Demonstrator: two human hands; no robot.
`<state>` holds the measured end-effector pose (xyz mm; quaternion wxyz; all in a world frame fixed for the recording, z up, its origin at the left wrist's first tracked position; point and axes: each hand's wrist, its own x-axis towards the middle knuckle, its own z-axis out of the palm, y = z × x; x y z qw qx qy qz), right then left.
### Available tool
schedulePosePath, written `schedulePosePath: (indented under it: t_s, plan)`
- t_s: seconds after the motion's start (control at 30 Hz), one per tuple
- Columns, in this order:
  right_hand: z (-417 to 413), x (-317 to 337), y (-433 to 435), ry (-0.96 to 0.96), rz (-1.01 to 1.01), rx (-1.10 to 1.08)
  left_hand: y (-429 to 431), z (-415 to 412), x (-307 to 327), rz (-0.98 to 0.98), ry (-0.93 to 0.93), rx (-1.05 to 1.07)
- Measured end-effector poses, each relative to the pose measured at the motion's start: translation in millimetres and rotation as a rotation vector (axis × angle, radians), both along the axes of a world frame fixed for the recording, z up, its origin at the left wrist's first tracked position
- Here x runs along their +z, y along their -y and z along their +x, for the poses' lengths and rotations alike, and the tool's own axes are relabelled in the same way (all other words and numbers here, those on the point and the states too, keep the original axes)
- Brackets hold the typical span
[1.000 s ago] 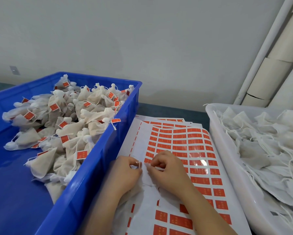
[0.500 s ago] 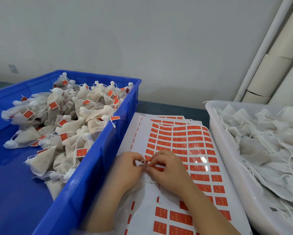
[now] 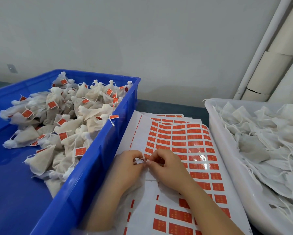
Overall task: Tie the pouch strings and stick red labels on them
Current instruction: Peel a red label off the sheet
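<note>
Pinching the white drawstring (image 3: pixel 141 159) of a pouch (image 3: pixel 139 184) between the fingers (image 3: pixel 156 154) of the left hand (image 3: pixel 127 168) and the right hand (image 3: pixel 169 168), a worker ties it low over the sheet of red labels (image 3: pixel 184 143), apparently so the next sticker is within reach. Finished, labelled pouches (image 3: pixel 71 119) pile in the blue crate (image 3: pixel 98 153) on the left of the surface (image 3: pixel 167 106), while untied pouches (image 3: pixel 264 141) wait in the white tub (image 3: pixel 227 163) on the right, a layout that seems to move work from right to left.
</note>
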<state>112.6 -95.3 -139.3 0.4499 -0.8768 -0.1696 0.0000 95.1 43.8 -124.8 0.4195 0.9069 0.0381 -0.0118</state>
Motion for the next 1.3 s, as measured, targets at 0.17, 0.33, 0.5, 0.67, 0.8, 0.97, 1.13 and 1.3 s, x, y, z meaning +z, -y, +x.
schedulePosePath:
  t_s: [0.17,0.33,0.5,0.67,0.8,0.97,1.13,1.3]
  plan:
    - [1,3,1,-0.053,0.062,0.018,0,0,-1,-0.007,0.012,0.001]
    - [1,5,2,-0.056,0.059,0.088,0,1,0,0.019,-0.003,-0.012]
    - [-3,6,5,-0.014,0.058,0.125,-1,-2,0,0.001,-0.009,0.009]
    - [-6,21,19,-0.110,0.087,0.232,-2,-2,2,0.007,-0.026,0.111]
    - [-7,32,32,-0.190,0.007,0.232,-6,-2,3,0.020,-0.061,0.196]
    - [-1,26,27,-0.122,-0.225,0.061,-6,-3,5,0.033,-0.090,0.255]
    - [5,26,4,-0.113,-0.403,0.048,-7,-6,9,0.038,-0.078,0.250]
    - [9,20,-10,-0.003,-0.415,0.030,-8,-10,11,-0.018,-0.087,0.163]
